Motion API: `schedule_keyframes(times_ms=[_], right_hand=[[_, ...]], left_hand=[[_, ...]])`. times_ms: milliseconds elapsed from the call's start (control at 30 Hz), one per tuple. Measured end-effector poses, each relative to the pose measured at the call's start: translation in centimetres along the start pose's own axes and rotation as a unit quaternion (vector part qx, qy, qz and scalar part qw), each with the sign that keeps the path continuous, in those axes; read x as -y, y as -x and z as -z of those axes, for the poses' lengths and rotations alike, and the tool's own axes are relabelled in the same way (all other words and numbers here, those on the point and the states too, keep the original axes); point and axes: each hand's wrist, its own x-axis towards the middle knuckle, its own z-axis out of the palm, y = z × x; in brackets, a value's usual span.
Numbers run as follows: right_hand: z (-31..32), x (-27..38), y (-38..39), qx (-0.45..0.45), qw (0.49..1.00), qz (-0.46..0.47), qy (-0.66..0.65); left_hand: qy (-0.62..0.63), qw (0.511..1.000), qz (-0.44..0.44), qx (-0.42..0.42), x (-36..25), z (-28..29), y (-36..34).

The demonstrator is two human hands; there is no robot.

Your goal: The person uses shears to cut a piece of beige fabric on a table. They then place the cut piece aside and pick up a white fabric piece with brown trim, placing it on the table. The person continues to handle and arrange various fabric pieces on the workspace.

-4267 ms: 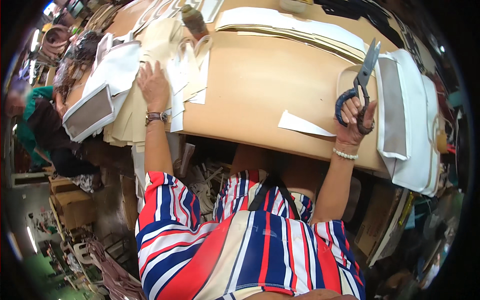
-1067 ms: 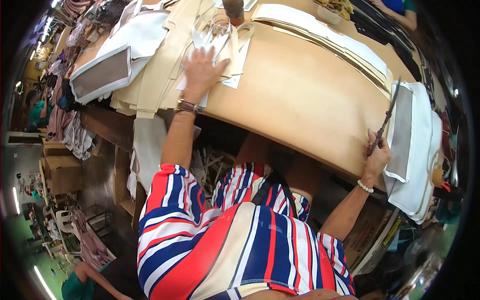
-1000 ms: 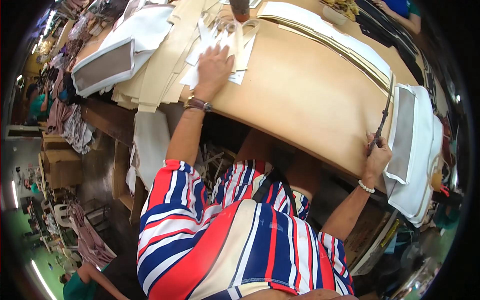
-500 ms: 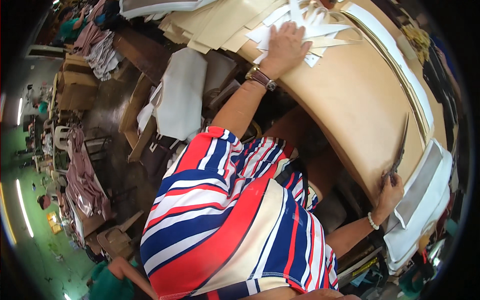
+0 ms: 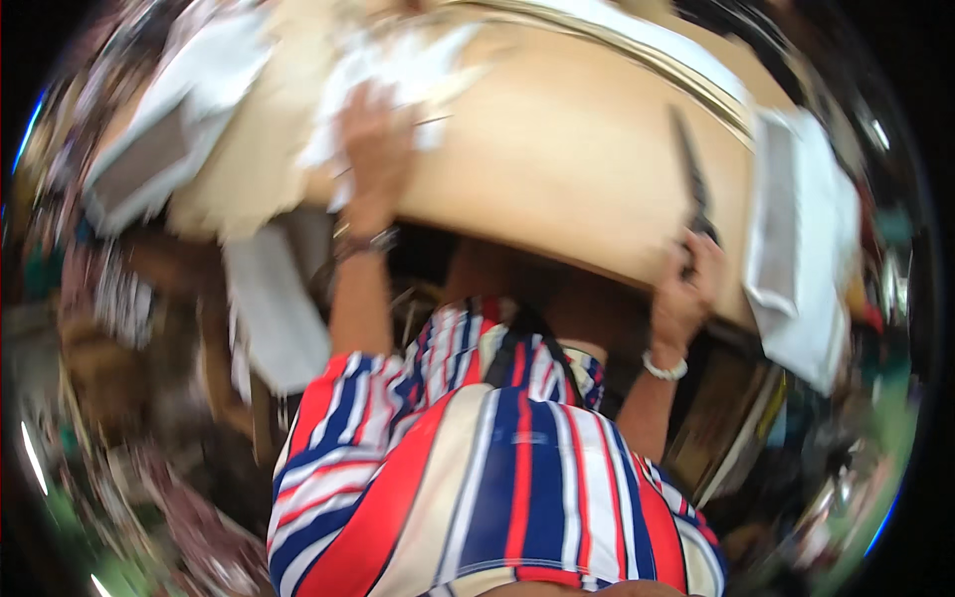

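The frame is blurred. My left hand (image 5: 370,154) lies with fingers stretched out on white cut pieces and straps (image 5: 343,65) at the back left of the tan worktable (image 5: 557,149). Beside it are cream flat sheets (image 5: 234,179). My right hand (image 5: 689,281) grips dark-handled shears (image 5: 691,169) near the table's right front edge, their blades pointing away from me. Just right of them lies a white padded piece with a grey panel (image 5: 796,239).
A white and grey piece (image 5: 169,139) sits at the table's left. A long stack of white and cream strips (image 5: 662,45) runs along the back. Below the left edge are a pale panel (image 5: 274,308) and blurred cardboard (image 5: 114,378). The surroundings are smeared.
The view swung sideways and has swung back. My left hand stays on the white pieces and my right on the shears. The lone white triangle seen 4.3 seconds ago has gone from the tabletop.
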Motion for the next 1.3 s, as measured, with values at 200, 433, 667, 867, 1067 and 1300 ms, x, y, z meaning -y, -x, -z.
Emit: schedule_keyframes(times_ms=[200,433,667,867,1067,1300], right_hand=[[3.9,-1.8,-0.9,-0.139,0.987,-0.066,0.050],[8.7,-7.4,0.4,-0.312,0.923,-0.139,0.178],[12.3,-18.0,0.5,-0.453,0.804,-0.384,0.014],[17.4,-26.6,-0.8,-0.412,0.736,-0.428,-0.326],[16.9,-29.3,0.1,-0.393,0.760,-0.393,-0.336],[16.9,-27.5,-1.1,-0.473,0.744,-0.430,-0.194]], left_hand=[[0.102,0.995,-0.009,0.002,-5.8,3.1,0.2],[0.131,0.982,-0.096,0.095,-11.2,3.4,0.9],[0.162,0.979,-0.038,0.119,-10.2,2.7,1.6],[0.186,0.972,-0.029,0.140,-10.4,2.8,1.7],[0.187,0.970,-0.018,0.151,-10.5,2.8,1.5],[0.208,0.966,-0.021,0.154,-10.1,2.5,1.6]])
